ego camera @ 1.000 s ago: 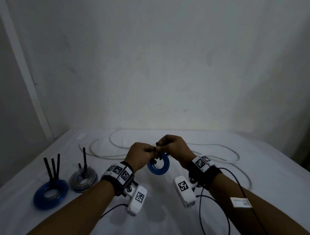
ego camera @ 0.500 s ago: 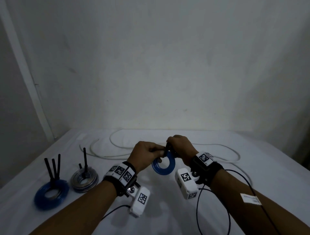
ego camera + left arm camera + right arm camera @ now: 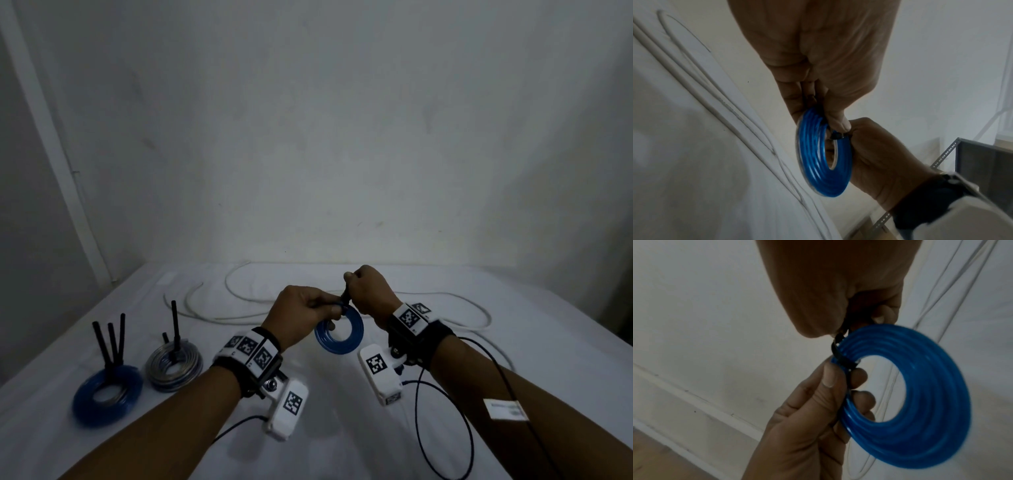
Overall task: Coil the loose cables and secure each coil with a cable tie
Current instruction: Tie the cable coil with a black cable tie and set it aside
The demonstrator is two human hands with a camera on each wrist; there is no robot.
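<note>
Over the white tabletop [image 3: 342, 428] by a bare wall, my left hand [image 3: 301, 317] pinches the small blue coil [image 3: 339, 334] beside its black cable tie [image 3: 840, 353] while my right hand [image 3: 371, 291] grips the tie's tail; the coil looks light, springy and slick, best held at the tie; I can read no writing.

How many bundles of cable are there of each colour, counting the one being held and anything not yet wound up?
Blue coils: 2, the held blue coil and the tied blue coil on the table
Grey coils: 1, the grey coil
White uncoiled cable: 1, the white loose cable; whether it is one cable or more is unclear
Total: 4
</note>
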